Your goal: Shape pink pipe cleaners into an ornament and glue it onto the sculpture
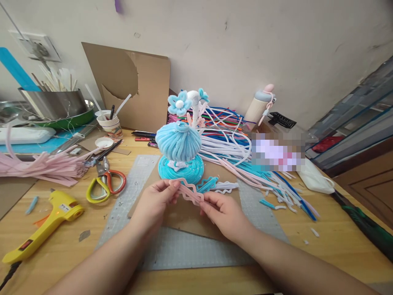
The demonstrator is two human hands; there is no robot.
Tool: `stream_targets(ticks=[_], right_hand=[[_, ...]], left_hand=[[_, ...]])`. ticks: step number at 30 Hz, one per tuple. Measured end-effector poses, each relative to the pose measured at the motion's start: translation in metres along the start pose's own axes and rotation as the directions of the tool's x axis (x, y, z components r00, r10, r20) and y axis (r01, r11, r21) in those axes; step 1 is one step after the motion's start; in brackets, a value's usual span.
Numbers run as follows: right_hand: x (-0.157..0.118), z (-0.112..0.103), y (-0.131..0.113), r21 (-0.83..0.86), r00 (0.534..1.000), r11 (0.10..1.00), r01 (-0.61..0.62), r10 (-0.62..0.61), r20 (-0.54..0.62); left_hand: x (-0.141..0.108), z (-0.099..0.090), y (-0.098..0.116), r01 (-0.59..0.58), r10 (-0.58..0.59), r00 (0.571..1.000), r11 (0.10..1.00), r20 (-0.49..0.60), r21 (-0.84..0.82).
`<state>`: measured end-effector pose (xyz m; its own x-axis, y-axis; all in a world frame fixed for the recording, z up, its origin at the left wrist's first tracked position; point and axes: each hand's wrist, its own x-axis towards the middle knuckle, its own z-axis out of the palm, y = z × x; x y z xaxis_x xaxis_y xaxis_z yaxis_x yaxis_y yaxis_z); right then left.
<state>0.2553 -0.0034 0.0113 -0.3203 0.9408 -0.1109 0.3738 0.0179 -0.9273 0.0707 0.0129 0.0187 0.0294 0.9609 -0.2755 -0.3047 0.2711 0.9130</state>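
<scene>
The left hand (156,200) and right hand (229,213) partly cover the ends of the pink strips (188,192), each pinching one end between thumb and fingers. A pixelated patch (276,153) obscures whatever lies at right. The strips stretch left to right, dipping rightward, above the cardboard (187,223) and before the coiled blue disc (164,170). They look fuzzy, some straight, some wavy.

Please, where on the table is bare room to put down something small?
The near part of the grey mat, between left forearm and right forearm, looks bare. So does most wood between the yellow glue gun and left forearm, apart from a grey scrap. Pipe cleaners crowd the area right of the blue craft.
</scene>
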Motion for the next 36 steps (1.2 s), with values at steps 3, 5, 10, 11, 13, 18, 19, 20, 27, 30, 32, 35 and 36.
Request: stream_targets(ticks=[3, 5, 10, 11, 13, 18, 19, 20, 27, 30, 32, 35, 36], right_hand=[[0.0, -0.003, -0.001, -0.046, 0.997, 0.998, 0.048, -0.05, -0.053], [0.001, -0.004, 0.002, -0.11, 0.989, 0.989, 0.097, -0.108, -0.099], [0.003, -0.012, 0.005, -0.28, 0.968, 0.945, 0.168, -0.212, -0.133], [0.004, -0.013, 0.005, -0.292, 0.97, 0.94, 0.175, -0.216, -0.114], [0.004, -0.013, 0.003, -0.303, 0.974, 0.934, 0.187, -0.216, -0.066], [0.002, -0.008, -0.002, -0.196, 0.989, 0.97, 0.144, -0.145, 0.008], [0.002, -0.008, -0.002, -0.124, 0.995, 0.987, 0.104, -0.103, 0.02], [0.003, -0.009, -0.003, -0.03, 0.998, 0.998, 0.054, -0.053, 0.04], [0.01, -0.02, -0.002, 0.291, 0.991, 0.951, -0.103, 0.074, 0.109], [0.011, -0.02, 0.0, 0.118, 0.996, 0.99, -0.082, 0.078, 0.04], [0.01, -0.018, 0.001, 0.005, 0.998, 0.998, -0.056, 0.056, -0.002], [0.007, -0.014, 0.003, -0.151, 0.998, 0.988, 0.036, -0.044, -0.05], [0.006, -0.013, 0.004, -0.202, 0.994, 0.976, 0.076, -0.091, -0.067]], left_hand=[[0.002, -0.002, 0.002, 0.036, -0.036, 0.999, 0.999, 0.016, -0.028], [0.003, -0.004, 0.003, 0.062, -0.062, 0.997, 0.998, 0.043, -0.004], [0.008, -0.009, 0.003, 0.04, -0.051, 0.997, 0.984, 0.06, 0.174], [0.008, -0.009, 0.004, 0.01, -0.02, 0.998, 0.981, 0.051, 0.193], [0.008, -0.009, 0.007, -0.049, 0.037, 0.998, 0.977, 0.057, 0.208], [0.007, -0.01, 0.012, -0.09, 0.071, 0.991, 0.981, 0.115, 0.17], [0.008, -0.01, 0.012, -0.081, 0.066, 0.992, 0.986, 0.107, 0.145], [0.008, -0.011, 0.011, -0.074, 0.062, 0.993, 0.989, 0.099, 0.127], [0.011, -0.013, 0.009, -0.053, 0.031, 0.994, 0.973, 0.101, 0.227], [0.01, -0.012, 0.009, -0.029, -0.005, 0.99, 0.971, 0.141, 0.236], [0.01, -0.011, 0.008, 0.0, -0.034, 0.986, 0.979, 0.165, 0.203], [0.009, -0.009, 0.006, 0.058, -0.084, 0.983, 0.986, 0.163, 0.155], [0.009, -0.009, 0.005, 0.075, -0.098, 0.983, 0.986, 0.155, 0.148]])
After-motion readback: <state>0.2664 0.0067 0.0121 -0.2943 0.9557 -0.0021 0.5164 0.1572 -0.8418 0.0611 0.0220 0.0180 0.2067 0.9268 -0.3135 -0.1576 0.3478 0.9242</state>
